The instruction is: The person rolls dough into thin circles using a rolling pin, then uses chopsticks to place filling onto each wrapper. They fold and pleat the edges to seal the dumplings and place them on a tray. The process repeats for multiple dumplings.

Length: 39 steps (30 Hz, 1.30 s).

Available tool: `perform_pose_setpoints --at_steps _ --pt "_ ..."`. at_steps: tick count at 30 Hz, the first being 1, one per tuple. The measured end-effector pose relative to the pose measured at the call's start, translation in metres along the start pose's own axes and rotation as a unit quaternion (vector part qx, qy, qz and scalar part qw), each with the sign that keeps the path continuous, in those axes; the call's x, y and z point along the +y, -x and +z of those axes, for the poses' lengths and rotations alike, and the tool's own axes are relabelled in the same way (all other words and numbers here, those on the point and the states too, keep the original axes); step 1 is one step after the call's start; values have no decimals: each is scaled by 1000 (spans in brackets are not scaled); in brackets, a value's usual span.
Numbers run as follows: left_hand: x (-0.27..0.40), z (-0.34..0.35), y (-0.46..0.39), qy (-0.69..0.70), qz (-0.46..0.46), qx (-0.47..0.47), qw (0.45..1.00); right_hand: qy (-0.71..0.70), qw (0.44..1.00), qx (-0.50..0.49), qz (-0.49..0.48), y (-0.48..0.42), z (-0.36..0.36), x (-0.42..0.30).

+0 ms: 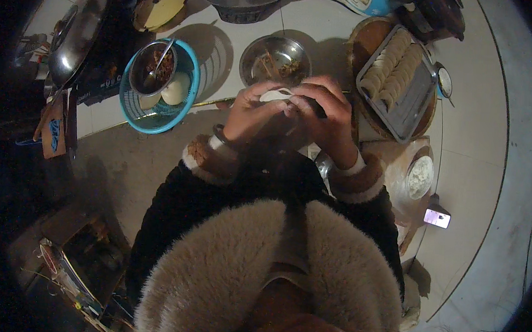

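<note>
Between my two hands is a folded white dumpling. My left hand grips its left side, with the thumb across the front. The fingers of my right hand pinch the dough edge at its right end. Just beyond the hands stands a steel bowl with some leftover filling and a pair of chopsticks in it. To the right, a metal tray carries rows of shaped dumplings. Whatever filling is inside the held dough is hidden.
At left, a blue plastic basket holds a metal bowl of dark filling with a spoon, and pale round pieces. A lidded wok stands farther left. The tray rests on a round woven basket. A bowl of flour and a phone lie right.
</note>
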<state>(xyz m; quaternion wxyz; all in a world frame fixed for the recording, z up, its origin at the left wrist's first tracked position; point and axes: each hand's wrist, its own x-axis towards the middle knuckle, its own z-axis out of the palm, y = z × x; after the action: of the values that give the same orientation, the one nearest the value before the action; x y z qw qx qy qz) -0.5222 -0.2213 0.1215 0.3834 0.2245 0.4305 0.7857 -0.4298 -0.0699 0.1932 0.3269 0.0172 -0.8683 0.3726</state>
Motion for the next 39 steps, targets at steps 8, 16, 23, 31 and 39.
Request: perform_pose_setpoints --at_steps 8,16,23,31,39 --pt "6 4 2 -40 10 2 999 19 999 -2 -27 -4 -2 -3" --pt "15 7 3 -152 39 -7 988 19 998 -23 -54 -7 -5 -5" --pt "12 3 1 -209 97 -10 973 3 998 -41 -52 -9 -5 -3" --pt "15 0 2 -248 55 -29 967 12 997 -43 -63 -9 -7 0" --pt "27 10 0 -252 29 -30 967 2 997 -34 -65 -12 -6 -3"
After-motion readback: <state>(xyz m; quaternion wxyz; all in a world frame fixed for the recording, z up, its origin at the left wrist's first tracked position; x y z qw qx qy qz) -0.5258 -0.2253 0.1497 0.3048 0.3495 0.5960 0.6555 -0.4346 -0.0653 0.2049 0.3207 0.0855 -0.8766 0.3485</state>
